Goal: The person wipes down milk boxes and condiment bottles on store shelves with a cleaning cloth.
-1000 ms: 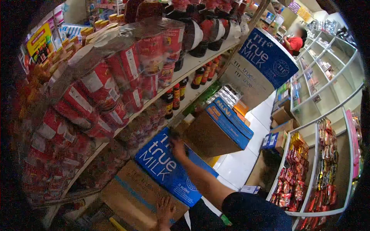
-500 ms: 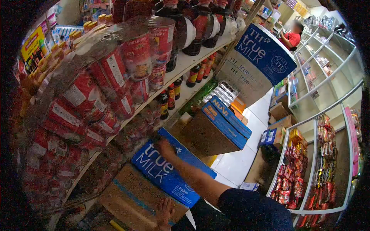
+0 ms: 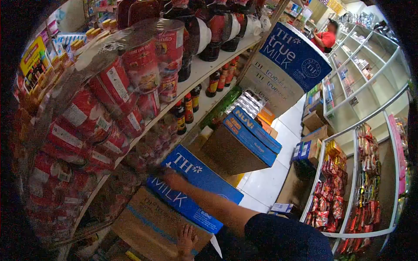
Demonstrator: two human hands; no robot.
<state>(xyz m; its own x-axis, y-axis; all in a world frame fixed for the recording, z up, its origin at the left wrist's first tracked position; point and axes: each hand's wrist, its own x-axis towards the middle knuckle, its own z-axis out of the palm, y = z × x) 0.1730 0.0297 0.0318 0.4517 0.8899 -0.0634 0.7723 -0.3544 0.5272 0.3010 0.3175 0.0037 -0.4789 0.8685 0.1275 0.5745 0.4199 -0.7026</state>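
Note:
A blue TH true MILK carton (image 3: 185,158) lies beside a brown cardboard box (image 3: 152,217) with a blue stripe, below the shelves. My right hand (image 3: 172,179) is over the carton's printed face, near its left edge; its fingers are dark and blurred, so their hold cannot be made out. My left hand (image 3: 187,238) rests on the brown box, its fingers spread and nothing in them.
A NUVI box (image 3: 250,135) stands behind the carton. Wrapped red noodle cups (image 3: 104,117) and dark bottles (image 3: 217,37) fill the shelves at left. Stacked milk cartons (image 3: 296,56), a glass-fronted rack (image 3: 352,169) with packets, and a person in red (image 3: 326,38) are farther off.
My right hand has moved left and down across the carton, uncovering the TH lettering. My left hand stays on the brown box. The view has shifted slightly.

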